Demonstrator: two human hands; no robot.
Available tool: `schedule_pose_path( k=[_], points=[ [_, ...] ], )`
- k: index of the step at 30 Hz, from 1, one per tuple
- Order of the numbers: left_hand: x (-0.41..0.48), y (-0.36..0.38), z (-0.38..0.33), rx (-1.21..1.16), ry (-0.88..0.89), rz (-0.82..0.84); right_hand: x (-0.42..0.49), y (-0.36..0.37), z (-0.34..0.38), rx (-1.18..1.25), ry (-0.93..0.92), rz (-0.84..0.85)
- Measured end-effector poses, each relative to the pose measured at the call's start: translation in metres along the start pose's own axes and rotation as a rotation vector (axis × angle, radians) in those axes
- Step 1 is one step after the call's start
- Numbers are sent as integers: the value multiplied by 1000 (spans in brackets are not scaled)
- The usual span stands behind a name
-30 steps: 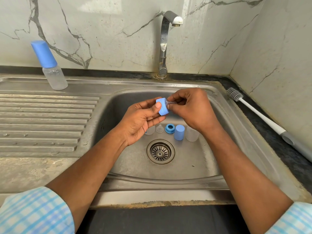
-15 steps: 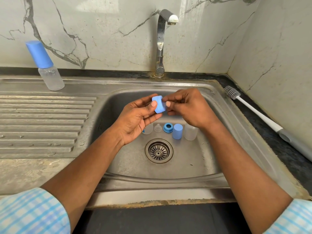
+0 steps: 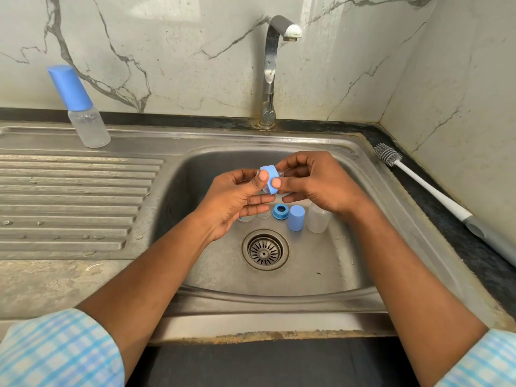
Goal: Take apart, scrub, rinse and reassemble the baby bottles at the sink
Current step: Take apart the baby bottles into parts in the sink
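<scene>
– What changed?
– Your left hand [image 3: 237, 202] and right hand [image 3: 315, 185] both pinch the blue plastic screw ring [image 3: 268, 174] over the steel sink [image 3: 321, 275]. You've tilted it, and the clear silicone teat [image 3: 281, 172] pokes out. It looks nearly separated.

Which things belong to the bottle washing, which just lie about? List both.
Job: blue screw ring held by left hand and right hand; loose ring, blue cap, clear bottle body; capped bottle; bottle brush; tap.
Lying about: drain strainer; drainboard.
</scene>
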State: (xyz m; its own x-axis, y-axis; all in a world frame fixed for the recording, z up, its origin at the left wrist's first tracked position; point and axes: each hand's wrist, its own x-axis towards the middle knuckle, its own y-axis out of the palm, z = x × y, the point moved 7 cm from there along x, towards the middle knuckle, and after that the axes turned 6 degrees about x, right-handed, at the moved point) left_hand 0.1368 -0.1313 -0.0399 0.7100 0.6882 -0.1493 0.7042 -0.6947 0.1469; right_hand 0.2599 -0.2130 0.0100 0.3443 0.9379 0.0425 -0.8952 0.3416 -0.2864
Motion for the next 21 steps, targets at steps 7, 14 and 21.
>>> schedule_pose_path(
  k=[7, 14, 21],
  points=[
    [7, -2, 12, 143, -24, -8, 1, -40, -6, -6, 29, -209],
    [24, 18, 31, 610, 130, 25, 8, -56, -81, -517, 318, -77],
    [70, 57, 80, 995, 100, 188, 3, -48, -145, -620, 630, 21]
  ],
)
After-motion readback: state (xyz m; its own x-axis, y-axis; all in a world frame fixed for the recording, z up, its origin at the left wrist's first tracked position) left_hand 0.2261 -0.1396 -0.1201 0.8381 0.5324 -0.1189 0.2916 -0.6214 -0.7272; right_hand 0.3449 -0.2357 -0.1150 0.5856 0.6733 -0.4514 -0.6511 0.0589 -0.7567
